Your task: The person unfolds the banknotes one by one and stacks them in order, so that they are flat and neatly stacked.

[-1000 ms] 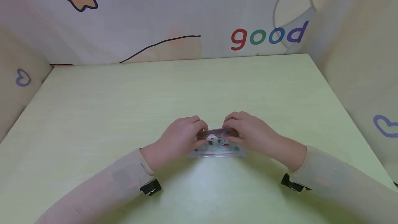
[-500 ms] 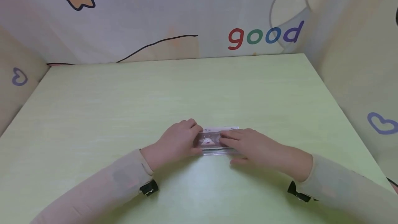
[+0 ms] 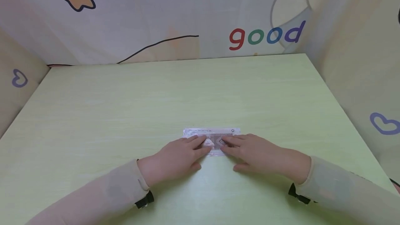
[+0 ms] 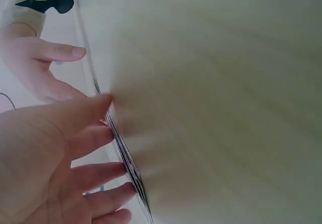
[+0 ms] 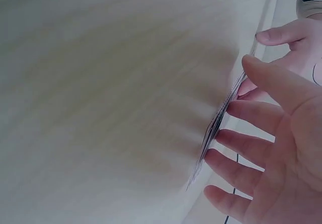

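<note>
A flat clear-edged plastic packet (image 3: 212, 130) with a dark printed panel lies on the table, its long side running left to right. My left hand (image 3: 178, 153) rests its extended fingers on the left part. On the right part, my right hand (image 3: 259, 153) does the same, so both hands hide portions of the print. Neither thumb wraps around it; each stays near the front side. Edge-on, the packet looks like thin stacked layers beneath the fingertips, seen as a packet edge (image 4: 132, 168) in the left wrist view and a layered edge (image 5: 214, 126) in the right.
The pale green table (image 3: 140, 96) extends around the hands. A printed backdrop (image 3: 150, 13) with a star and the word "good" rises behind it, and fabric side walls (image 3: 365, 61) flank it. Black wrist devices (image 3: 144, 199) sit under both sleeves.
A second ago both hands gripped the packet with its dark strip bent up. The right hand flattened out first, then the left released its grip. Now the packet lies flat under both.
</note>
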`<state>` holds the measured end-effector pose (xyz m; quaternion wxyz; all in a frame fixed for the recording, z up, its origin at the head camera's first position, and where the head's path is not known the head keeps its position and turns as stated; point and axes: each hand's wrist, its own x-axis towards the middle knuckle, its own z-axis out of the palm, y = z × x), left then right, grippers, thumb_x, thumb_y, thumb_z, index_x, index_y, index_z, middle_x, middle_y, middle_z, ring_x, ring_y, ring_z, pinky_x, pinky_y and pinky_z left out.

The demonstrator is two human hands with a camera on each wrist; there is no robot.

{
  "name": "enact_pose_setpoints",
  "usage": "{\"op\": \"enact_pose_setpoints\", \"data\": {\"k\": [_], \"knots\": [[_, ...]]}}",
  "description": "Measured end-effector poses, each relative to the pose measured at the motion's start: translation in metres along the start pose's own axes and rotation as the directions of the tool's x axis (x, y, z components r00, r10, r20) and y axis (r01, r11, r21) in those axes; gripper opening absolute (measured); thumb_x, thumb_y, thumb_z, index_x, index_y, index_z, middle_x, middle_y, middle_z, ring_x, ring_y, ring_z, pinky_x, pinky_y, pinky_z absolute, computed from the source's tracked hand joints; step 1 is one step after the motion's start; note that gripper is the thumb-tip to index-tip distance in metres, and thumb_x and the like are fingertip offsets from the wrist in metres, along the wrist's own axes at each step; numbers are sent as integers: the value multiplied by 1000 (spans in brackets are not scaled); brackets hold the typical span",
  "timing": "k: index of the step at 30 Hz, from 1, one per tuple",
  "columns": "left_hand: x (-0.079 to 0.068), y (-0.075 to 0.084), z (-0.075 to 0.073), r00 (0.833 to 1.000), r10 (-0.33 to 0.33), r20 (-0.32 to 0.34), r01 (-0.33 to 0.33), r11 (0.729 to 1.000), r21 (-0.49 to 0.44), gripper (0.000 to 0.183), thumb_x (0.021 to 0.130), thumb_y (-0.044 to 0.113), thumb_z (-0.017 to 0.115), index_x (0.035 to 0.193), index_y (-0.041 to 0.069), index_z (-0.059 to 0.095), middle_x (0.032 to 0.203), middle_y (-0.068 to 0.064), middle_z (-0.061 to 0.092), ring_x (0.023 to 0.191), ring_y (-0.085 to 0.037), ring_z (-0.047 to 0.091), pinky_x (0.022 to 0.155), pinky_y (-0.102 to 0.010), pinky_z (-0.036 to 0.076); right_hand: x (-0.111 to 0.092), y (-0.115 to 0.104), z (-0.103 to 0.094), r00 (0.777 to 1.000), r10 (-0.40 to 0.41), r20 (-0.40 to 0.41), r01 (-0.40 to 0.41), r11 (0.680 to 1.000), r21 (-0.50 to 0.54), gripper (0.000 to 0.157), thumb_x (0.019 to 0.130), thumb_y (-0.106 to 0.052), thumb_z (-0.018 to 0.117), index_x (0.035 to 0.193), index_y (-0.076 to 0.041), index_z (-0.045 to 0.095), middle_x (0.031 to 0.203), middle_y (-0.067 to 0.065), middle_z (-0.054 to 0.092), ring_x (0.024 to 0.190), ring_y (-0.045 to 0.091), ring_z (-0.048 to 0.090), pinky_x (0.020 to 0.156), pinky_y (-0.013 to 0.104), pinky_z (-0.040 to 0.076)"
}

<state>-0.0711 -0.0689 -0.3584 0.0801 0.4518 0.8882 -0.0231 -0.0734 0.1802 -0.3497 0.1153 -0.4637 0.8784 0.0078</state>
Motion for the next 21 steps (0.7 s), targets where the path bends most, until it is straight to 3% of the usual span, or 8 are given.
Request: {"op": "enact_pose_setpoints", "data": {"k": [5, 11, 21], "knots": [[0, 1, 0, 1000, 7, 15, -7, 1000, -29, 55, 91, 41, 57, 138, 13, 47, 144, -14, 38, 130, -28, 38, 101, -39, 37, -3, 1, 1, 1000, -7, -16, 7, 1000, 23, 60, 88, -36, 63, 138, -7, 46, 143, 15, 39, 126, 33, 42, 97, 47, 40], [1, 4, -2, 999, 22, -31, -22, 1000, -15, 55, 90, 45, 56, 135, 12, 50, 140, -14, 43, 128, -28, 41, 99, -42, 39, -5, 3, -1, 1000, -3, -22, 5, 997, 80, 56, 89, -35, 62, 137, -8, 48, 142, 14, 40, 126, 33, 41, 100, 48, 37], [-2, 4, -11, 996, -46, -82, 43, 998, -44, 53, 90, 47, 56, 132, 16, 52, 135, -9, 47, 124, -26, 44, 98, -43, 40, -7, 10, -9, 993, 29, -113, -18, 995, 97, 53, 88, -33, 64, 133, -7, 52, 138, 14, 45, 123, 33, 44, 99, 47, 38]]}}
